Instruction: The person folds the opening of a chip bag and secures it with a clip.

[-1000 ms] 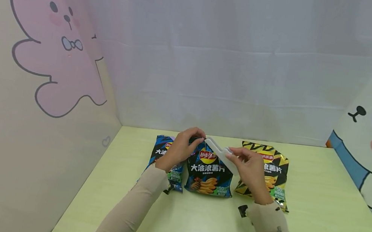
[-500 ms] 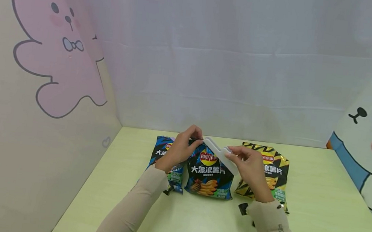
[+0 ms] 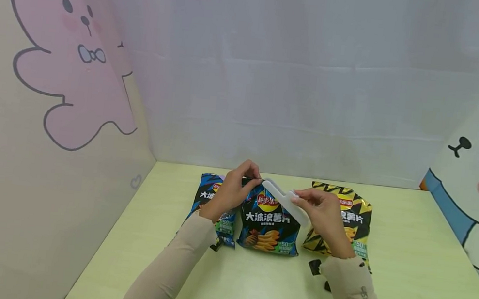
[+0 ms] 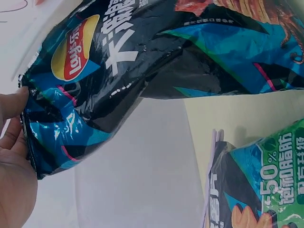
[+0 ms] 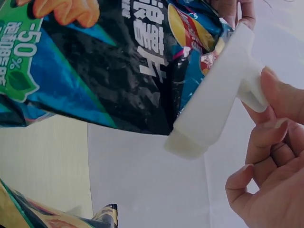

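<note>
A blue-and-black bag of chips (image 3: 268, 225) stands in the middle, tilted up from the table. My left hand (image 3: 235, 190) pinches its top left corner between thumb and fingers, also plain in the left wrist view (image 4: 14, 161). A long white bag clip (image 3: 283, 199) lies slantwise over the bag's top right edge. With thumb and forefinger, my right hand (image 3: 324, 219) pinches the clip's short handle. In the right wrist view, the clip (image 5: 213, 95) runs along the bag's gathered top edge, and the other fingers of the right hand (image 5: 280, 166) are curled loosely below.
Another blue chip bag (image 3: 226, 226) lies at the left, partly behind the left forearm. At the right is a yellow-and-black chip bag (image 3: 360, 225), overlapped by the right hand. Small black scraps (image 3: 314, 266) lie near the right sleeve. A white curtain (image 3: 292, 101) hangs behind the table.
Both hands keep their grips and have barely shifted. The left hand sits slightly higher than a second ago, and the white clip lies a little differently against the bag's top.
</note>
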Available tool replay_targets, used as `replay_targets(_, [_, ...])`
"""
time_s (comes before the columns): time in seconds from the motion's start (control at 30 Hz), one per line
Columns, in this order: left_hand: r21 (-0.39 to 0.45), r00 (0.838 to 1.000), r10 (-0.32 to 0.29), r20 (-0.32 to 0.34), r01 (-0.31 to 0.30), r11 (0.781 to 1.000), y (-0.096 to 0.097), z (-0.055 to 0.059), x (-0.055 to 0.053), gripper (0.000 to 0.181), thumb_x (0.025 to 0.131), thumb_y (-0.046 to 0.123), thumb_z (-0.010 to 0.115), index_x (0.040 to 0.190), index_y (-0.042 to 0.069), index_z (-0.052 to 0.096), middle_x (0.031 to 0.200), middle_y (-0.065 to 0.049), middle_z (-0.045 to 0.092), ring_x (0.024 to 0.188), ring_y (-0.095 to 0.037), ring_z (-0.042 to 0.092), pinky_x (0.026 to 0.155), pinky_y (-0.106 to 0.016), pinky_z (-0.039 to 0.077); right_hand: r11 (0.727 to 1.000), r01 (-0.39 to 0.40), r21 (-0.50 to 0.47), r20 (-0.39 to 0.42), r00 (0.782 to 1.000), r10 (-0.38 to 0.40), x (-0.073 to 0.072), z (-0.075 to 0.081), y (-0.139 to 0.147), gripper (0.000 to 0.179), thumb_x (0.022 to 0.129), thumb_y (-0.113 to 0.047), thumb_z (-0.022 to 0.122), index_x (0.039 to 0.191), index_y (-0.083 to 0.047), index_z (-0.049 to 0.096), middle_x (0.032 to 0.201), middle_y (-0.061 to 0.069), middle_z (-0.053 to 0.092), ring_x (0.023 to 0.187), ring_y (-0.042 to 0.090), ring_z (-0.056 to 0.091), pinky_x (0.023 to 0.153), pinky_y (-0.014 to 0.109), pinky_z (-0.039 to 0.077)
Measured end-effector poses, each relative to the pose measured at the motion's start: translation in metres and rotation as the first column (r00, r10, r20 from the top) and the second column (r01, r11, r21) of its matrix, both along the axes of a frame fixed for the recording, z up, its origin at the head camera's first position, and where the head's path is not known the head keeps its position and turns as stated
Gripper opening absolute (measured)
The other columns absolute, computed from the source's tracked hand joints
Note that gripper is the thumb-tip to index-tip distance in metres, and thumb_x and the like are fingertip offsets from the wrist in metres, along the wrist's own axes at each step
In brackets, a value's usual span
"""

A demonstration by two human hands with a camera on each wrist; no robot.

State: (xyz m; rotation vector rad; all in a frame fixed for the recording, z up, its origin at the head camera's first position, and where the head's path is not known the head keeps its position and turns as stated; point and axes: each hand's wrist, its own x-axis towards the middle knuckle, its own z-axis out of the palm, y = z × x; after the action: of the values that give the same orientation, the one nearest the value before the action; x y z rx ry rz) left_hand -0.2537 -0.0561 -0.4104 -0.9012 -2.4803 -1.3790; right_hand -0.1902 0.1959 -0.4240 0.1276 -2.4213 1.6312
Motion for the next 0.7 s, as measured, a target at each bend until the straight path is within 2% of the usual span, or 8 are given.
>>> replay_targets(0.27, [0.016,1.0,-0.021,0.009,0.021,1.0,0.0016,0.0017,0.001,0.01,0.106,0.005,0.064,0.108,0.012,0.058,0.109,-0.008,0.07,0.104,-0.023,0.069,0.096,-0.044,0.058,1.0,0.0,-0.01,0.005,1.0,0.0,-0.0018,-0.007,-0.0035,0.019,0.098,-0.011,0.079,0.113,0.001,0.081,0.105,0.019,0.076,0.08,0.022,0.061,0.067,0.028,0.051])
replay_targets(0.47, [0.009,1.0,-0.024,0.003,0.023,1.0,0.0018,0.0005,-0.0003,0.01,0.107,0.004,0.063,0.112,0.01,0.058,0.109,-0.008,0.07,0.103,-0.023,0.069,0.098,-0.043,0.057,1.0,0.0,-0.023,0.001,1.0,0.0,-0.0024,-0.0101,-0.0038,0.022,0.099,-0.011,0.077,0.117,0.001,0.08,0.105,0.019,0.075,0.08,0.022,0.059,0.067,0.026,0.05])
replay_targets(0.7, [0.016,1.0,-0.01,0.008,0.01,1.0,0.0021,0.0014,0.0,0.012,0.107,0.004,0.061,0.115,0.008,0.053,0.107,-0.01,0.067,0.101,-0.025,0.069,0.099,-0.048,0.055,1.0,0.009,-0.02,0.03,1.0,-0.008,-0.0019,-0.01,-0.0045,0.025,0.099,-0.013,0.078,0.121,0.0,0.079,0.103,0.018,0.073,0.08,0.023,0.054,0.067,0.027,0.046])
